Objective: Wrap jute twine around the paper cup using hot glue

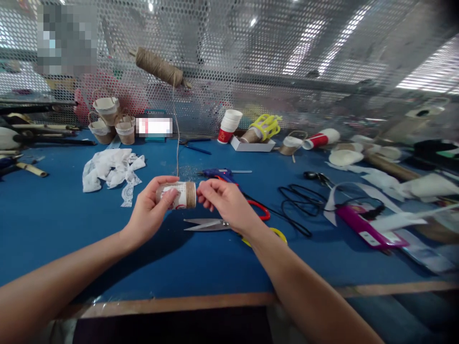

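My left hand [152,205] is wrapped round a paper cup [182,195] lying sideways above the table. Brown twine is wound in a band about the cup's right end. From a spool of twine [158,67] on the mesh wall, a strand [178,138] drops to the cup. At the cup's right end is my right hand [218,198], thumb and fingers pinched together; whatever lies between them is too small to make out. Below the hands are scissors [208,224] with red and yellow handles, partly hidden by my right wrist. Behind them lies a blue glue gun [217,174].
White lace [113,167] lies at left, before several twine-covered cups [125,130]. Stacked paper cups [229,125] and a white box [253,144] stand at the back. Right are a black cable [299,205] and a purple power strip [369,227]. A wooden edge [186,302] borders the table's front.
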The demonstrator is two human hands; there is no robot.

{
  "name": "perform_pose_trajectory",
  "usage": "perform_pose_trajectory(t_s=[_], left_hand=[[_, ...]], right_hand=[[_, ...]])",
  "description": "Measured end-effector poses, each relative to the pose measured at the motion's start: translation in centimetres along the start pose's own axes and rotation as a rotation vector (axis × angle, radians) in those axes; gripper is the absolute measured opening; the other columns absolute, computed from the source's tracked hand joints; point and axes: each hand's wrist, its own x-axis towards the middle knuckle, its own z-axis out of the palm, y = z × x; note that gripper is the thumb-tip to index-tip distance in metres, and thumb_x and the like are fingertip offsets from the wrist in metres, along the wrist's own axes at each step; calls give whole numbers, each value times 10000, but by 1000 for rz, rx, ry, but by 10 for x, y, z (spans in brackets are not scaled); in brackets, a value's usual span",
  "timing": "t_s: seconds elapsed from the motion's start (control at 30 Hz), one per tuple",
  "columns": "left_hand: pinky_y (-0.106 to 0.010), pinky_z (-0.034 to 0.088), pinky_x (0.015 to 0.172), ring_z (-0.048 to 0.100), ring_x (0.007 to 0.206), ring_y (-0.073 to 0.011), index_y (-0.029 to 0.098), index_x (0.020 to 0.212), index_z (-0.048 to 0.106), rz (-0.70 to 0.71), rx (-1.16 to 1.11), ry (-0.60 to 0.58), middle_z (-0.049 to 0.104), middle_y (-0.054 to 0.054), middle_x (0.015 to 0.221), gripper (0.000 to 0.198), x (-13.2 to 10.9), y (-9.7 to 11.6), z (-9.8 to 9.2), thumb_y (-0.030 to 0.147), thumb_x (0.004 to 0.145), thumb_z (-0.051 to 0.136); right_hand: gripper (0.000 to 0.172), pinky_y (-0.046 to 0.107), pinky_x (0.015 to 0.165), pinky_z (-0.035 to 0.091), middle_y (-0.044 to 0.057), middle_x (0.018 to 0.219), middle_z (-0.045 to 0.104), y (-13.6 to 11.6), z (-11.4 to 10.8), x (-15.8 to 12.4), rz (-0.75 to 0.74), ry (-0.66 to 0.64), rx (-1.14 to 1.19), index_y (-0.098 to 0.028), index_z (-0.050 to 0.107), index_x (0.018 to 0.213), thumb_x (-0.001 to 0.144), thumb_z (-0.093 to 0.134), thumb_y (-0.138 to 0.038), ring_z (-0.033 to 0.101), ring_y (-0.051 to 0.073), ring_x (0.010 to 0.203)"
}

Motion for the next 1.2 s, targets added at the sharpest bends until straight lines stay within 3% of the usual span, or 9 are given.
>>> perform_pose_trajectory(t_s=[0.07, 0.23, 0.37, 0.47, 0.6, 0.83, 1.03, 1.13, 1.2], left_hand=[[-203, 488, 598, 562, 643, -95, 153, 1024, 539, 83, 111, -20, 616, -31, 846, 242, -1, -1, -2, 289, 824, 527], [-233, 468, 735, 574, 804, -123, 183, 1083, 534, 259, 303, -98, 606, -55, 1019, 273, -1, -2, -6, 223, 813, 541], [-214, 475, 694, 566, 774, -116, 208, 1215, 430, 143, -3, -126, 603, -48, 984, 460, 4, -1, -8, 276, 789, 592], [-187, 469, 614, 557, 657, -91, 221, 1185, 457, -6, -225, -166, 610, -6, 819, 418, 9, 1, -9, 307, 796, 585], [-181, 448, 585, 539, 625, -92, 194, 1112, 531, -52, -154, -169, 604, -4, 779, 358, 9, 1, -9, 302, 779, 605], [-224, 463, 715, 585, 837, -151, 185, 1091, 561, 75, 142, -159, 603, -64, 1048, 305, 3, 1, -7, 288, 805, 558], [-263, 459, 804, 589, 934, -174, 177, 1112, 539, 195, 313, -278, 618, -80, 1082, 302, -2, 2, -4, 243, 818, 518], [-273, 473, 787, 605, 911, -166, 189, 1166, 488, 235, 372, -381, 625, -83, 1090, 334, -6, -1, -4, 230, 835, 495], [-285, 476, 791, 606, 930, -171, 194, 1188, 463, 262, 389, -415, 613, -91, 1121, 350, -6, -3, -4, 224, 840, 488]], right_hand=[[274, 217, 483, 344, -26, 591, 506, 1, 4, -2, 48, -82, 57, -167, 511, 687, 775, 536, -425, 445, 69, 511], [234, 219, 493, 336, -52, 579, 474, 4, 3, 0, 71, -85, 167, -182, 465, 703, 722, 609, -365, 431, 70, 512], [199, 228, 533, 349, -55, 607, 462, -2, -1, -2, -52, -118, 64, -187, 463, 687, 724, 616, -309, 421, 73, 546], [171, 232, 551, 362, -47, 643, 472, -6, -1, -6, -98, -162, -41, -188, 481, 683, 727, 615, -285, 421, 80, 571], [163, 239, 567, 387, -39, 649, 494, -5, -1, -6, -62, -201, -96, -187, 502, 703, 726, 616, -302, 446, 87, 581], [149, 250, 591, 431, 6, 733, 584, 4, -4, 2, -61, 146, 17, -172, 556, 864, 793, 509, -293, 538, 105, 644], [164, 268, 624, 432, -14, 632, 562, 2, -4, 1, -120, 238, -158, -171, 599, 879, 818, 464, -241, 525, 111, 605], [274, 308, 790, 436, 60, 888, 647, 0, 0, -2, -138, 116, -174, -168, 599, 965, 867, 422, -353, 586, 156, 854], [358, 333, 903, 390, 87, 1076, 617, 0, 2, -3, -155, 19, -135, -171, 611, 958, 895, 350, -407, 543, 174, 1028]])
